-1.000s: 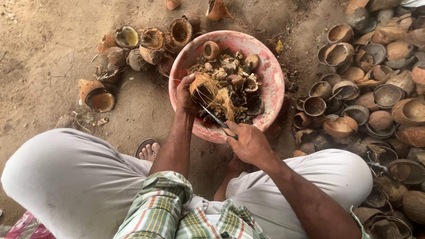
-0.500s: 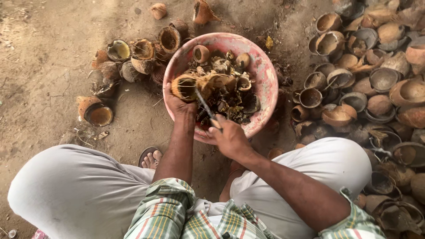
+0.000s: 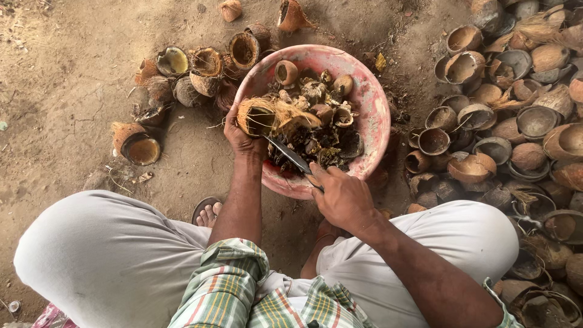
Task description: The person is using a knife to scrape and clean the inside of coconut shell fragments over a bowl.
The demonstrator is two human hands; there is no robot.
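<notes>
Presently a husked coconut half (image 3: 256, 116) is gripped by the left hand (image 3: 242, 136) over the pink basin's (image 3: 378, 115) near rim, while a knife (image 3: 290, 155) is clenched in the right hand (image 3: 343, 197). Should the blade slip off the fibrous shell, the left fingers just beside it could be cut.

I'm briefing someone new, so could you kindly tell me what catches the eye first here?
A round pink plastic basin of husk scraps sits at centre. Over it the left hand grips a fibrous brown coconut half while the right hand holds a knife. Empty brown shells are heaped at right.
</notes>
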